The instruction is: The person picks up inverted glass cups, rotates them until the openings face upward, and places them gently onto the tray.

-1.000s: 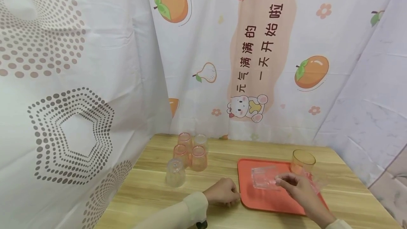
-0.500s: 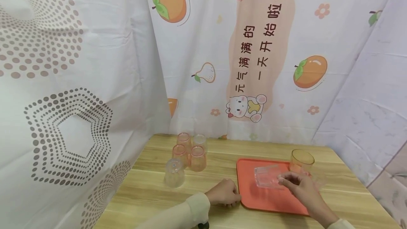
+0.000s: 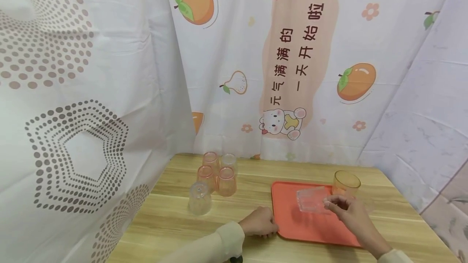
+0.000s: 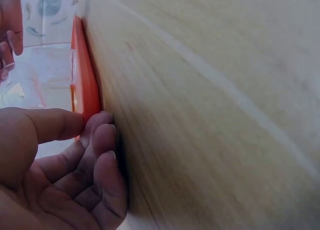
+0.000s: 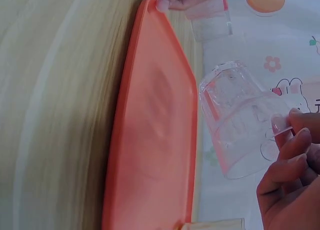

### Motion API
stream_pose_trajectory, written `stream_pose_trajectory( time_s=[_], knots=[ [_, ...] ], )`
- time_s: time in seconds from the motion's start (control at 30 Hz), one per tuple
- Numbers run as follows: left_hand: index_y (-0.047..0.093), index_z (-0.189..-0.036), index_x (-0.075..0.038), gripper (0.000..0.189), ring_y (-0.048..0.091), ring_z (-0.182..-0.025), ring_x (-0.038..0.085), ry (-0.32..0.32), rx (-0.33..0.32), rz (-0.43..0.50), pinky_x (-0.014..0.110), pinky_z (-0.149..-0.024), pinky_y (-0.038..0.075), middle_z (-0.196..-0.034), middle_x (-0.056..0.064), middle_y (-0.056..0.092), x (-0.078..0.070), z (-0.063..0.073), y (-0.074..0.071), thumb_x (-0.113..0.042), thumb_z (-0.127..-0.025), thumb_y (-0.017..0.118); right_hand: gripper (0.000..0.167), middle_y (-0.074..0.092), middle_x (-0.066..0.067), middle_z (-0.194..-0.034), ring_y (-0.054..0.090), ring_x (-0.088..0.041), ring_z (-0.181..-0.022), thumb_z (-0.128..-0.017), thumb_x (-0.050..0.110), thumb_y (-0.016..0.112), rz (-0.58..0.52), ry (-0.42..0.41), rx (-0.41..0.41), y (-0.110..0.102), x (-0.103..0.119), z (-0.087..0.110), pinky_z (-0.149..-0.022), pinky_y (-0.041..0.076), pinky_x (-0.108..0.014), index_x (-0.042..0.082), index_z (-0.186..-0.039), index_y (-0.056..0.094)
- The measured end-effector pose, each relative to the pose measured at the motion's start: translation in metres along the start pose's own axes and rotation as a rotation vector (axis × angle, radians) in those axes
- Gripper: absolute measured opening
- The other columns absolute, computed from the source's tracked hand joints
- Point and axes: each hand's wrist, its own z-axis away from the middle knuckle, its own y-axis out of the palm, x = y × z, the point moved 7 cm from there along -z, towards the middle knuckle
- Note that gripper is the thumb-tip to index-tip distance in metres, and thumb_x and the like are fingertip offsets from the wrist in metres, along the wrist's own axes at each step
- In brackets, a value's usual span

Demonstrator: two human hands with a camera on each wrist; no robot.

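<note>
My right hand (image 3: 349,213) pinches the rim of a clear drinking glass (image 3: 310,199) between thumb and fingers. In the right wrist view the glass (image 5: 235,122) is tipped on its side above the tray, its faceted base turned away from the fingers. A red rectangular tray (image 3: 303,227) lies on the table below it. At the tray's near left corner, my left hand (image 3: 259,222) pinches the edge; the left wrist view shows the thumb on the red rim (image 4: 89,84) and the fingertips by its outer side. An amber glass (image 3: 346,182) stands at the tray's far right corner.
Several upside-down glasses stand in a group at the left, with a pink glass (image 3: 226,182) among them and a clear glass (image 3: 200,199) nearest. Printed curtains (image 3: 234,125) enclose the wooden table (image 3: 252,173) behind and on both sides.
My right hand has shifted slightly right with the clear glass, which moves along over the tray. The left hand stays at the tray's corner.
</note>
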Motion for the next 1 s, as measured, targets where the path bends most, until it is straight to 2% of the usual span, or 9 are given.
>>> stream_pose_trajectory(
  time_s=[0.17, 0.43, 0.6, 1.0],
  knots=[
    [0.064, -0.055, -0.009, 0.038, 0.049, -0.039, 0.009, -0.002, 0.010, 0.000, 0.021, -0.038, 0.036, -0.049, -0.003, 0.059, 0.000, 0.000, 0.000, -0.014, -0.092, 0.072, 0.022, 0.066, -0.009, -0.081, 0.051, -0.010, -0.064, -0.098, 0.020, 0.072, 0.090, -0.126, -0.052, -0.006, 0.006, -0.004, -0.057, 0.046, -0.027, 0.000, -0.107, 0.073],
    [0.064, -0.053, -0.009, 0.040, 0.048, -0.039, 0.009, 0.007, 0.007, 0.009, 0.022, -0.038, 0.036, -0.049, -0.002, 0.060, -0.001, 0.001, 0.000, -0.014, -0.092, 0.072, 0.013, 0.067, -0.002, -0.079, 0.049, -0.005, -0.060, -0.096, 0.019, 0.074, 0.322, -0.296, -0.120, -0.010, 0.012, -0.012, -0.051, 0.042, -0.026, 0.007, -0.100, 0.075],
    [0.064, -0.053, -0.009, 0.040, 0.049, -0.038, 0.009, 0.005, 0.001, 0.011, 0.022, -0.038, 0.036, -0.049, -0.002, 0.060, -0.003, 0.002, 0.000, -0.014, -0.092, 0.073, 0.005, 0.070, 0.002, -0.081, 0.048, -0.002, -0.059, -0.092, 0.009, 0.078, 0.389, -0.437, -0.163, -0.011, 0.022, -0.013, -0.052, 0.041, -0.025, 0.009, -0.095, 0.075],
    [0.065, -0.053, -0.007, 0.038, 0.049, -0.038, 0.009, 0.008, -0.010, 0.024, 0.021, -0.037, 0.034, -0.048, -0.001, 0.060, -0.006, 0.005, -0.002, -0.012, -0.091, 0.073, 0.011, 0.064, 0.010, -0.079, 0.044, 0.002, -0.057, -0.086, 0.007, 0.081, 0.578, -0.537, -0.224, -0.010, 0.031, -0.025, -0.050, 0.038, -0.025, 0.011, -0.094, 0.076]
  ],
)
